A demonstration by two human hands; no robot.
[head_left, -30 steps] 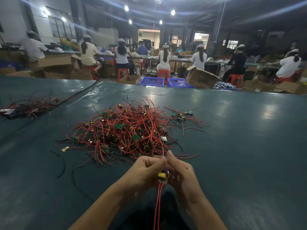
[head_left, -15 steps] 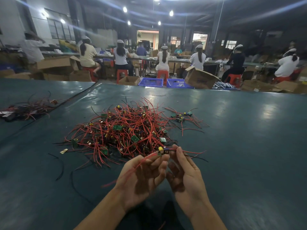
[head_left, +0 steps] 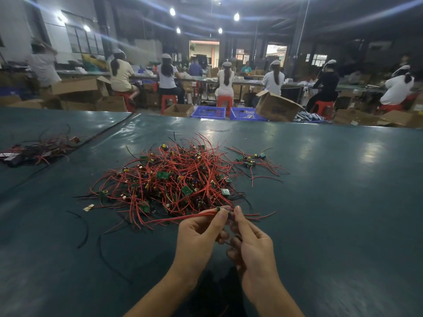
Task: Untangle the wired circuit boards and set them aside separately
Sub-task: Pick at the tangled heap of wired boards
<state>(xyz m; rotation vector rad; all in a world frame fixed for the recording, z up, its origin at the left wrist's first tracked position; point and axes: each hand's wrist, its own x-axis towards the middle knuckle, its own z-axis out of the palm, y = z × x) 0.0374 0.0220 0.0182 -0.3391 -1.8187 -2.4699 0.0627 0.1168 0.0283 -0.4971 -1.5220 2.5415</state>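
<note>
Green table [head_left: 332, 202]: one pile [head_left: 174, 179]; left hand [head_left: 199, 239], right hand [head_left: 254, 250] pinch one board [head_left: 223, 209].

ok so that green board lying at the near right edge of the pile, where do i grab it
Pinch the green board itself by its edges, coming from the near right. It lies face up on the rim of the pile, seemingly with little wire over it; pulling on wires instead would likely drag the tangle.

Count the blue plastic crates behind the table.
2. One blue crate sits just beyond the table's far edge; the second crate stands right of it, alongside. The table may hide more.
</note>
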